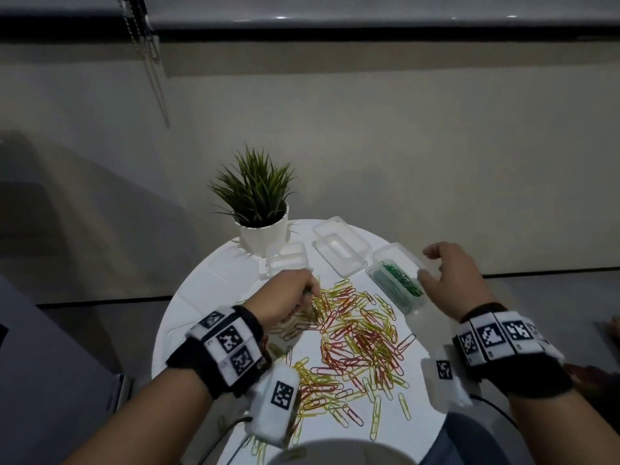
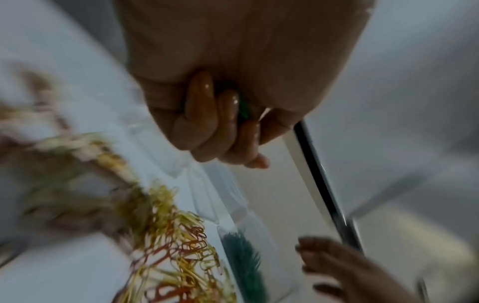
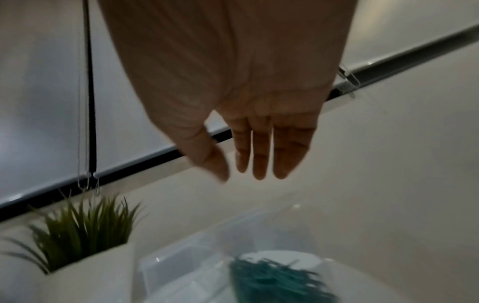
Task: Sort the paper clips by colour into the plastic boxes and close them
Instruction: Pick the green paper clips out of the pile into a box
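Fingers on my left hand (image 2: 220,114) are curled tight around some green clips (image 2: 243,110), sitting over the pile of red and yellow clips (image 1: 355,340) mid-frame on the white table (image 1: 201,290). Right hand (image 1: 449,280) hangs loose and spread, holding nothing, right of the clear box (image 1: 396,280) of green ones.

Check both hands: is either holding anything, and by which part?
The left hand is curled around something green, likely paper clips; the grip hides which part. The right hand holds nothing, fingers relaxed above the box of green clips.
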Demonstrator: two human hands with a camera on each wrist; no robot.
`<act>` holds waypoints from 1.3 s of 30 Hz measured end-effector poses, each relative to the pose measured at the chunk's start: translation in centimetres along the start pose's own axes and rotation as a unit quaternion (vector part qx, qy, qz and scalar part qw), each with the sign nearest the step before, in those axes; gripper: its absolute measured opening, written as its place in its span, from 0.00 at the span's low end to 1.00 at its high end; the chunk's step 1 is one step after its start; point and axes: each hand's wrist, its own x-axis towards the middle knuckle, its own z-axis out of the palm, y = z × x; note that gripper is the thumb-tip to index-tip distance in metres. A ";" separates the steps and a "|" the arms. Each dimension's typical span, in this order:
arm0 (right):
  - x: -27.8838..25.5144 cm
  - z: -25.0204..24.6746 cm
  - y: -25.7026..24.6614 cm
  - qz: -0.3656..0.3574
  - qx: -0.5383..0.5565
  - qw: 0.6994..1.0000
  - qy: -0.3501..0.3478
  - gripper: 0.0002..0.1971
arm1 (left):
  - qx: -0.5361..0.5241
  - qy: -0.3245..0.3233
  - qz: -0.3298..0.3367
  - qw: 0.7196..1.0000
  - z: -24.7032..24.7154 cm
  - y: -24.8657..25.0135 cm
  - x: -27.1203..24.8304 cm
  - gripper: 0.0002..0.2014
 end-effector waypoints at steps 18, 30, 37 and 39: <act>-1.3 2.4 2.2 0.040 0.086 0.986 -0.139 0.22 | 0.518 -0.165 0.372 0.753 11.5 6.4 13.0 0.10; -0.8 2.9 2.7 0.077 0.082 0.981 -0.156 0.23 | 0.288 -0.109 0.199 0.930 9.8 7.6 13.2 0.17; -1.2 1.8 1.9 0.087 0.056 0.981 -0.161 0.34 | 0.104 -0.005 0.219 0.970 2.9 8.7 6.6 0.19; -2.5 1.0 0.7 0.065 0.022 0.990 -0.126 0.36 | 0.175 0.044 0.214 0.960 0.5 6.9 3.2 0.17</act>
